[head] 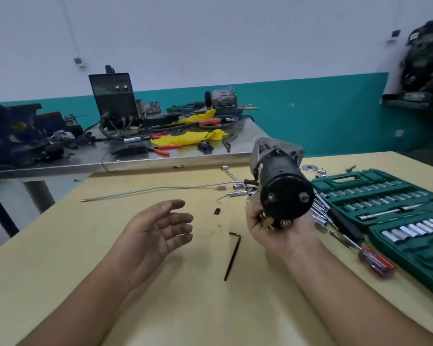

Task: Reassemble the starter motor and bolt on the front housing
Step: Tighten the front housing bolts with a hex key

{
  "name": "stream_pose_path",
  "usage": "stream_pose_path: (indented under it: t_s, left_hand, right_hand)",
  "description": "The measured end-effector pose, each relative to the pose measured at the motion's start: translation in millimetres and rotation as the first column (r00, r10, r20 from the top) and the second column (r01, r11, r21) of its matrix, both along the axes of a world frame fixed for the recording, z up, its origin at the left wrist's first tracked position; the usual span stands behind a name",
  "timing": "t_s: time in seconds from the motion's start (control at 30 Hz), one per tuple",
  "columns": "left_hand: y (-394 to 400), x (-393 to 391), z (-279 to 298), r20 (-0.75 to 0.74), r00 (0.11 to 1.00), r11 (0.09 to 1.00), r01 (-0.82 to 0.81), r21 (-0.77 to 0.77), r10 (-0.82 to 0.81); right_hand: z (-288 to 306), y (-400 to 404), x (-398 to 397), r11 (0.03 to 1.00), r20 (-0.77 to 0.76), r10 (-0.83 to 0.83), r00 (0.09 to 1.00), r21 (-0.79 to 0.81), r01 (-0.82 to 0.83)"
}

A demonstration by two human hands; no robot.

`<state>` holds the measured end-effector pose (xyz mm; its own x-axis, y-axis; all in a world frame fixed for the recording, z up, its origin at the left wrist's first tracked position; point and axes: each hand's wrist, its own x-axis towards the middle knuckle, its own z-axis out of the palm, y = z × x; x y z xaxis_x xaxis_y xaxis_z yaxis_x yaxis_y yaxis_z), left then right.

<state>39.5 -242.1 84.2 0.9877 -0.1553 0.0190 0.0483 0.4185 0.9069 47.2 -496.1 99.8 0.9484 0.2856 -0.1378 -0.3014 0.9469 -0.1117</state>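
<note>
The starter motor point(280, 181) has a black round body and a grey metal front housing at its far end. It is lifted above the yellow table point(85, 245), rear cap toward me. My right hand point(275, 228) grips it from below, fingers curled around the terminal end with brass studs. To the left, my left hand point(160, 228) hovers above the table, palm turned inward with its fingers relaxed, holding nothing. A black hex key point(233, 253) lies on the table between my hands.
A green socket set case point(395, 213) lies open at the right, with a red-handled screwdriver point(373, 260) beside it. Loose sockets, washers and a long thin rod point(145, 189) lie behind the hands. A small black piece point(217, 211) sits mid-table. A cluttered steel bench point(125, 146) stands beyond.
</note>
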Motion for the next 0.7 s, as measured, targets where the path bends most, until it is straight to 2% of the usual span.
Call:
stream_pose_path:
  t_s: [0.07,0.13,0.2,0.27,0.3,0.37,0.43,0.5,0.6,0.63,0.7]
  left_hand:
    - [-6,-4,-2,0.095,0.994,0.991,-0.065,0.115,0.054]
    - [-14,-9,-4,0.214,0.971,0.958,-0.155,0.242,0.103]
    - [-21,-15,-6,0.344,0.933,0.921,-0.22,0.323,0.102]
    - [-26,-19,-9,0.467,0.883,0.894,-0.246,0.375,0.047]
    - [-30,-21,-10,0.509,0.861,0.882,-0.246,0.402,0.008]
    - [-36,-26,-11,0.531,0.846,0.861,-0.241,0.448,-0.04]
    - [-41,-29,-8,0.527,0.849,0.84,-0.263,0.474,-0.032]
    - [-46,-29,-5,0.512,0.859,0.832,-0.274,0.483,-0.013]
    - [-47,-31,-5,0.506,0.862,0.84,-0.297,0.454,0.031]
    - [-47,-29,-6,0.507,0.861,0.843,-0.3,0.445,0.039]
    - [-49,-26,-7,0.527,0.849,0.862,-0.301,0.408,0.046]
  right_hand:
    - [3,-2,0,0.997,0.059,-0.045,0.997,-0.061,0.049]
    - [3,2,-2,0.995,0.155,-0.077,0.985,-0.044,0.085]
    - [1,6,-2,0.986,0.258,-0.116,0.959,-0.084,0.142]
    - [3,4,0,0.942,0.372,-0.169,0.913,-0.21,0.26]
    - [7,0,0,0.885,0.45,-0.194,0.872,-0.303,0.353]
    - [16,-10,-1,0.73,0.589,-0.198,0.784,-0.445,0.519]
    - [20,-12,-2,0.627,0.632,-0.161,0.758,-0.528,0.573]
    - [17,-4,-2,0.607,0.606,-0.178,0.776,-0.553,0.571]
    - [15,11,-7,0.628,0.522,-0.17,0.836,-0.596,0.5]
    - [15,11,-7,0.604,0.534,-0.162,0.83,-0.611,0.511]
    - [15,10,-8,0.491,0.645,-0.159,0.747,-0.605,0.627]
